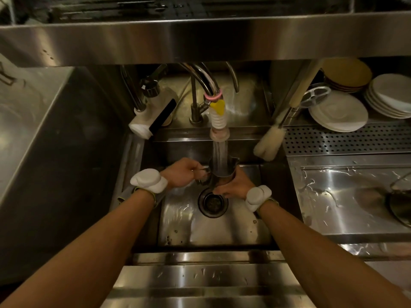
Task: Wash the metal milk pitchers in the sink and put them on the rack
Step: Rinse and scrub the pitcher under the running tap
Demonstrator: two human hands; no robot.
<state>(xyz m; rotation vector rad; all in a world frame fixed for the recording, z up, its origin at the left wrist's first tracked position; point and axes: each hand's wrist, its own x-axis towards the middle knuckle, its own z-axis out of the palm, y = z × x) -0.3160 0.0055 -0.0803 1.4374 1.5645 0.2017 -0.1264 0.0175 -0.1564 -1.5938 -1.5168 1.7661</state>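
Stainless-steel milk pitcher (222,170), upright with its mouth open to the stream of water (219,150) falling from the white ribbed faucet nozzle (218,117), held above the round black drain (213,203) of the rectangular steel sink (189,227). The left hand (185,173) has its fingers curled round the pitcher's handle; the right hand (234,185) wraps the lower body from the other side, fingers bent against the metal. Washing is judged to be at the rinsing stage: water enters the vessel, but no foam can be made out, and whether the pale bristle bottle brush (269,143) leaning at the sink's far right corner is yet to be used cannot be told. No pitcher stands on the visible part of the perforated steel rack (333,141) to the right, which carries stacked white saucers (338,114). A curved metal object (400,203) on the wet steel drainboard (344,196) is cut off at the right edge and cannot be identified. Remaining: finish the rinse, empty the pitcher, set it on the rack, and repeat for any others.
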